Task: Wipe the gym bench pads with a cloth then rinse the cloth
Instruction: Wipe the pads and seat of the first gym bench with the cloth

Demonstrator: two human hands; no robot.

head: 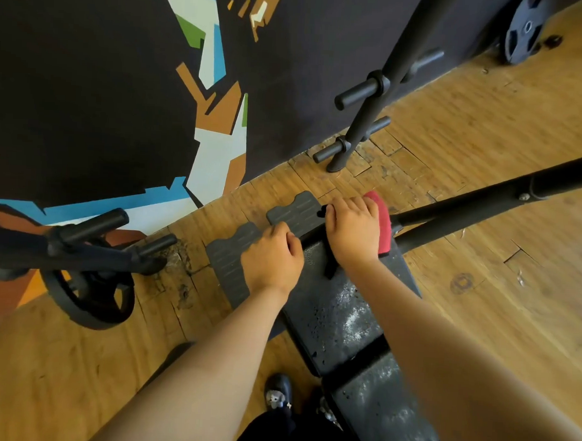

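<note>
Head view: looked straight down along two bare forearms to a black bench pad point(339, 315), speckled with droplets and pale streaks; saw a second pad point(384, 414) nearer, parted from the first by a dark gap. Found the right hand point(352, 229) palm-down at the far end of the first pad, pressing a red cloth point(384, 224) against it, fingers bent over the pad's far edge, cloth showing along the hand's outer side. Found the left hand point(271, 256) just beside, apart from the right and off the cloth, fingers curled tight at the pad's far left corner; could not tell a grip on the edge from a resting fist. Noted a grey ribbed foot plate point(297, 209) on the wooden floor point(479, 295) beyond the hands, and a second foot plate point(227, 267) partly behind the left hand. Noted a black frame tube point(483, 205) running from the pad's end up to the right; a weight plate point(89, 300) under a dark rack at left; a peg stand point(371, 100) by the painted wall point(89, 78); another plate point(521, 30) at top right; a dark shoe point(279, 390) beside the bench at the bottom.
</note>
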